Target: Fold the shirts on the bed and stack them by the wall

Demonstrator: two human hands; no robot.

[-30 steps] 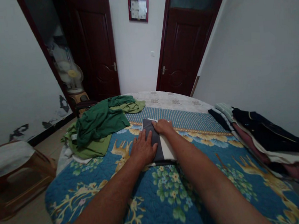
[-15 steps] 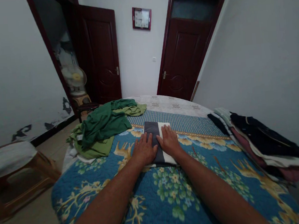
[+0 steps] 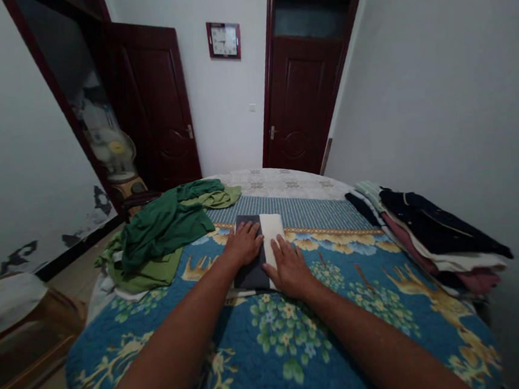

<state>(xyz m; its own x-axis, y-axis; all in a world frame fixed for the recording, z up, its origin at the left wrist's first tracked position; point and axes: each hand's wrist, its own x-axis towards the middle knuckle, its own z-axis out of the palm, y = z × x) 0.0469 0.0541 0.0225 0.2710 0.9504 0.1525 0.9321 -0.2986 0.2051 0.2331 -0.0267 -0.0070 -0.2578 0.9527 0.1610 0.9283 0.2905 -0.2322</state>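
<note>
A folded dark grey and white garment lies flat as a neat rectangle on the blue floral quilt. My left hand rests flat on its grey part, towards the far left side, fingers stretched out. Lower down, my right hand presses on the white part and the right edge with fingers spread. Neither hand grips the cloth. The exact kind of garment cannot be made out in its folded state.
Crumpled green clothes lie at the table's left. On the right is a stack of folded clothes, a navy one on top. A patterned white tablecloth shows at the far edge. A wooden stool stands at left.
My left hand has slid away from me to the garment's upper grey part. My right hand has come nearer, down along the white side. The camera view has turned slightly right.
</note>
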